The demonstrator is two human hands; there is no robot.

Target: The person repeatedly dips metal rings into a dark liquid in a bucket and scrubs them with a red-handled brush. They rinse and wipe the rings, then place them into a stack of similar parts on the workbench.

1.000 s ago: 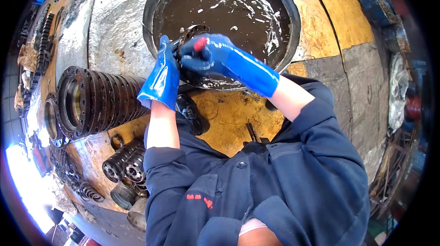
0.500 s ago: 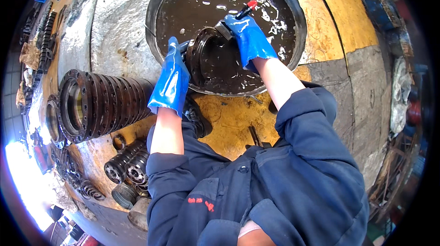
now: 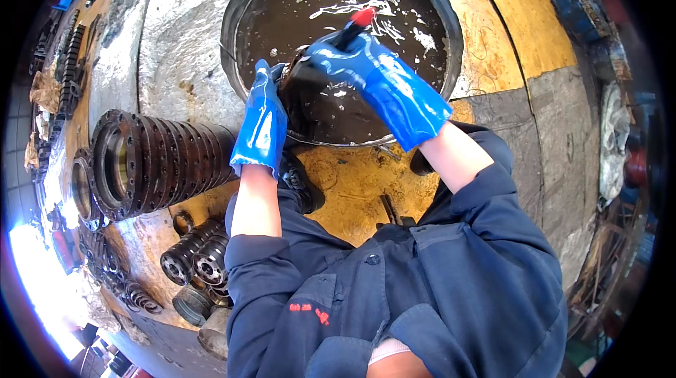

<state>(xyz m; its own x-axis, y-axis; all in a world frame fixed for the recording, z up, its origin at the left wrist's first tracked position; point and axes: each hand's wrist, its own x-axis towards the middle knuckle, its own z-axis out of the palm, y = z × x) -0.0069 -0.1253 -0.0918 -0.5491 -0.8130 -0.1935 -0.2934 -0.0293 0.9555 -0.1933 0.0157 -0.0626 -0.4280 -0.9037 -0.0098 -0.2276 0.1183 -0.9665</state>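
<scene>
A wide round basin (image 3: 232,29) of dark, murky liquid with patches of foam stands in front of me. Over its near left part, a dark, wet metal ring (image 3: 299,100) is tilted on edge. My left hand (image 3: 260,121), in a blue rubber glove, grips the ring's left side, its thumb up along the outside. Also gloved in blue, my right hand (image 3: 373,72) is closed around a hand tool (image 3: 362,19) with a black, red-tipped handle. The tool's working end meets the ring's upper inner edge; motion blur and my glove hide whether it is a brush or a scraper.
To the left lies a long row of flanged metal rings (image 3: 151,160). Below it are dark cylindrical parts (image 3: 193,255), coil springs (image 3: 141,295) and a small ring (image 3: 183,221). Grey sheets (image 3: 556,139) cover part of the yellow floor at right. My shoe (image 3: 303,184) is near the basin.
My right hand has swung left and a little down with the tool, now covering the ring's upper right part. My left hand keeps its grip on the ring, nearly unmoved.
</scene>
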